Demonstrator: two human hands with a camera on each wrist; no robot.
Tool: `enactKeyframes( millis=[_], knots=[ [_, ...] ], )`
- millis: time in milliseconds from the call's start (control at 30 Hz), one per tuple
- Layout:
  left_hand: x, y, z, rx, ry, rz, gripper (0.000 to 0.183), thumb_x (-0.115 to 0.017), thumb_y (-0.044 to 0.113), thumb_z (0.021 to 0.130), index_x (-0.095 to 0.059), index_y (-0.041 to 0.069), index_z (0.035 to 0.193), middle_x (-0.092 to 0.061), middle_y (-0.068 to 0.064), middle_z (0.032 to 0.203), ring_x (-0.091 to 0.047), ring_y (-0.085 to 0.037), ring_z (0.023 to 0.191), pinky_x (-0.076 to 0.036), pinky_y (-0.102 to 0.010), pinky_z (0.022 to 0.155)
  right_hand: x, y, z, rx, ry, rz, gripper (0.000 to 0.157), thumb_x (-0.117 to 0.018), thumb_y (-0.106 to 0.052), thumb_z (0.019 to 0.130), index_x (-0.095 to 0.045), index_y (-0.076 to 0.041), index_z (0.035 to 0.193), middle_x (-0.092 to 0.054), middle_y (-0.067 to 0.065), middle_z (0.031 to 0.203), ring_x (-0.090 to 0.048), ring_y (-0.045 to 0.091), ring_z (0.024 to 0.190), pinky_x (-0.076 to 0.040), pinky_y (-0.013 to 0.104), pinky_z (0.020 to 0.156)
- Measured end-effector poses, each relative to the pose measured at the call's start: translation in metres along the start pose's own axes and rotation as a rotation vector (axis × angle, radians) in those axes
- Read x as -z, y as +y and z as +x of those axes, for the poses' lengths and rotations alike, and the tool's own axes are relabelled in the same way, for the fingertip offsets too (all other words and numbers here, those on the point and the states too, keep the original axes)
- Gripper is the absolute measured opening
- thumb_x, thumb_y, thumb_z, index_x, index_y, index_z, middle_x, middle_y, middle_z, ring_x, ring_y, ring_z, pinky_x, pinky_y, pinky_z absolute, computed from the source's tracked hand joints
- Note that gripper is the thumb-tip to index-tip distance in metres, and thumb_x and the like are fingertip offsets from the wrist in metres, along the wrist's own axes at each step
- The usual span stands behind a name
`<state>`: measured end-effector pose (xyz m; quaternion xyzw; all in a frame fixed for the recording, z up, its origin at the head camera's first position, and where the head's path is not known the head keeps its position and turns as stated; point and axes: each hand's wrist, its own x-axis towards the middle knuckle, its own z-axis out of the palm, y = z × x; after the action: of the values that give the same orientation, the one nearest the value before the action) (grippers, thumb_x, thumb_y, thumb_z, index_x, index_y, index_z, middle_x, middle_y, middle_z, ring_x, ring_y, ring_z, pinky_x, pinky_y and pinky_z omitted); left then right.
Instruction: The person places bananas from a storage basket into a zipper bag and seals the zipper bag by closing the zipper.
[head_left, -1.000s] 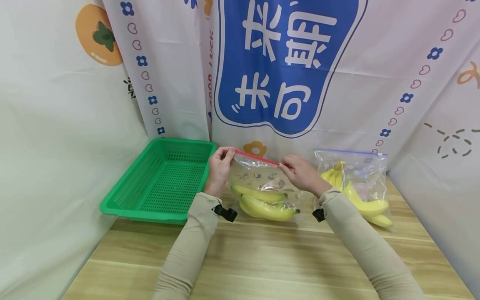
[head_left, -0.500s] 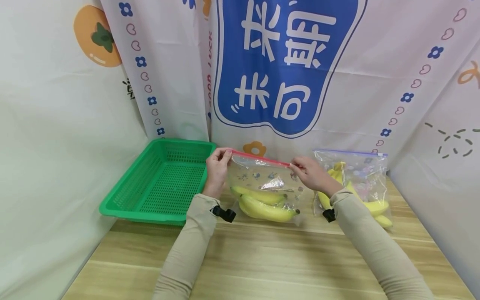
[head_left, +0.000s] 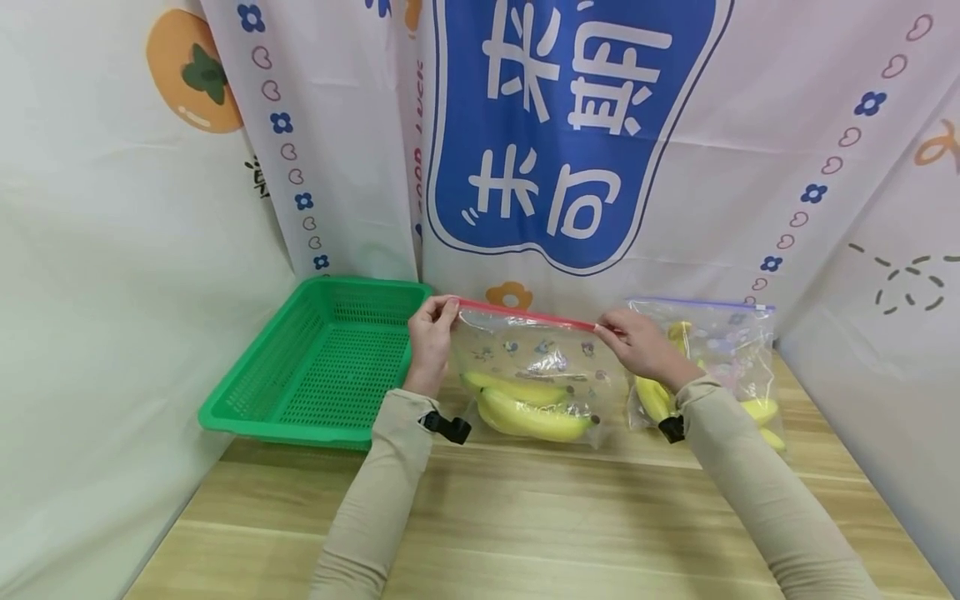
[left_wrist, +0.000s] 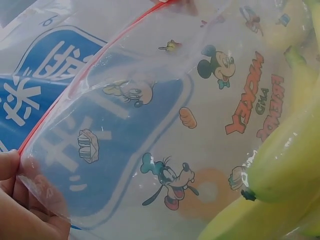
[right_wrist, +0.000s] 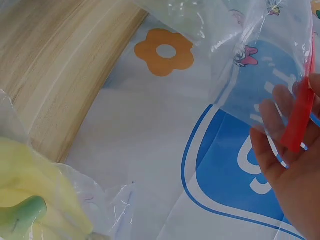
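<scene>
A clear zip bag (head_left: 543,348) with a red strip (head_left: 525,314) along its top stands upright, printed with small cartoon figures. Yellow bananas (head_left: 536,415) lie at its bottom; in the left wrist view the bananas (left_wrist: 285,162) show beside the printed film. My left hand (head_left: 430,343) pinches the strip's left end between thumb and fingers. At the opposite end, my right hand (head_left: 639,343) pinches the strip's right corner. In the right wrist view the red strip (right_wrist: 300,117) crosses that hand (right_wrist: 300,180), some fingers showing through the film.
A green plastic basket (head_left: 300,433) stands to the left, close by my left hand. On the right, partly behind my right forearm, is another zip bag (head_left: 716,333) with a purple strip, holding bananas (head_left: 652,400). A printed curtain (head_left: 375,167) hangs behind the wooden table (head_left: 525,517).
My right hand has slid rightward along the red strip to its end, so more of the strip shows between the hands. My left hand has shifted slightly left, keeping its pinch.
</scene>
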<state>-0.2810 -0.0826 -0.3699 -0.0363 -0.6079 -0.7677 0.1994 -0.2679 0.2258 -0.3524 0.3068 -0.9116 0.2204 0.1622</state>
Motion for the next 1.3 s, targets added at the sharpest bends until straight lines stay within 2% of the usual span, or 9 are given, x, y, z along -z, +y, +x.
enactKeyframes(
  millis=[300, 433, 733, 867, 1067, 1233, 1300],
  knots=[
    [0.006, -0.003, 0.001, -0.015, 0.022, -0.031, 0.021, -0.058, 0.020, 0.085, -0.061, 0.001, 0.092, -0.053, -0.004, 0.080, -0.048, -0.012, 0.069, -0.042, -0.022, 0.060, 0.006, 0.008, -0.008, -0.061, 0.002, 0.046, 0.020, -0.045, -0.027, 0.092, -0.057, -0.014, 0.084, -0.052, 0.000, 0.075, -0.044, 0.016, 0.064, -0.037, 0.032, 0.057],
    [0.010, -0.003, 0.002, -0.017, 0.038, -0.041, 0.021, -0.058, 0.021, 0.085, -0.061, 0.001, 0.091, -0.053, -0.004, 0.079, -0.047, -0.013, 0.069, -0.042, -0.023, 0.061, 0.009, 0.010, -0.010, -0.075, 0.000, 0.051, 0.022, -0.045, -0.028, 0.093, -0.059, -0.012, 0.088, -0.054, 0.000, 0.078, -0.046, 0.015, 0.065, -0.038, 0.032, 0.058],
    [0.011, 0.001, 0.003, -0.008, 0.038, 0.004, 0.022, -0.058, 0.022, 0.084, -0.062, 0.002, 0.092, -0.054, -0.005, 0.082, -0.049, -0.012, 0.072, -0.043, -0.022, 0.062, 0.020, 0.012, -0.008, -0.019, 0.027, 0.017, 0.022, -0.046, -0.025, 0.092, -0.060, -0.009, 0.088, -0.055, 0.000, 0.079, -0.050, 0.013, 0.071, -0.041, 0.033, 0.061],
    [0.008, 0.000, 0.006, 0.012, 0.031, 0.013, 0.021, -0.058, 0.022, 0.085, -0.062, 0.003, 0.092, -0.055, -0.006, 0.082, -0.050, -0.013, 0.072, -0.044, -0.023, 0.063, 0.020, 0.014, -0.005, -0.042, 0.062, 0.012, 0.021, -0.046, -0.024, 0.092, -0.059, -0.009, 0.089, -0.054, 0.000, 0.078, -0.050, 0.014, 0.068, -0.042, 0.033, 0.059],
    [0.003, -0.006, 0.020, 0.038, 0.025, 0.025, 0.023, -0.059, 0.025, 0.084, -0.062, 0.004, 0.092, -0.056, -0.010, 0.084, -0.054, -0.018, 0.076, -0.046, -0.025, 0.067, 0.014, 0.021, 0.009, -0.152, 0.136, -0.029, 0.023, -0.048, -0.028, 0.091, -0.057, -0.009, 0.083, -0.051, 0.002, 0.071, -0.042, 0.018, 0.059, -0.035, 0.033, 0.054],
    [0.003, -0.015, 0.039, 0.089, 0.058, 0.090, 0.023, -0.059, 0.027, 0.084, -0.063, 0.006, 0.092, -0.058, -0.007, 0.086, -0.056, -0.017, 0.079, -0.046, -0.025, 0.071, 0.009, 0.022, 0.028, -0.246, 0.157, -0.040, 0.025, -0.048, -0.031, 0.090, -0.059, -0.009, 0.086, -0.054, 0.004, 0.076, -0.047, 0.020, 0.066, -0.038, 0.035, 0.059],
    [0.004, -0.015, 0.047, 0.106, 0.063, 0.114, 0.021, -0.058, 0.025, 0.085, -0.063, 0.005, 0.092, -0.058, -0.009, 0.088, -0.056, -0.019, 0.080, -0.046, -0.029, 0.073, 0.006, 0.023, 0.036, -0.288, 0.168, -0.033, 0.025, -0.049, -0.030, 0.090, -0.060, -0.009, 0.087, -0.056, 0.005, 0.079, -0.049, 0.021, 0.069, -0.039, 0.036, 0.062]
  ],
)
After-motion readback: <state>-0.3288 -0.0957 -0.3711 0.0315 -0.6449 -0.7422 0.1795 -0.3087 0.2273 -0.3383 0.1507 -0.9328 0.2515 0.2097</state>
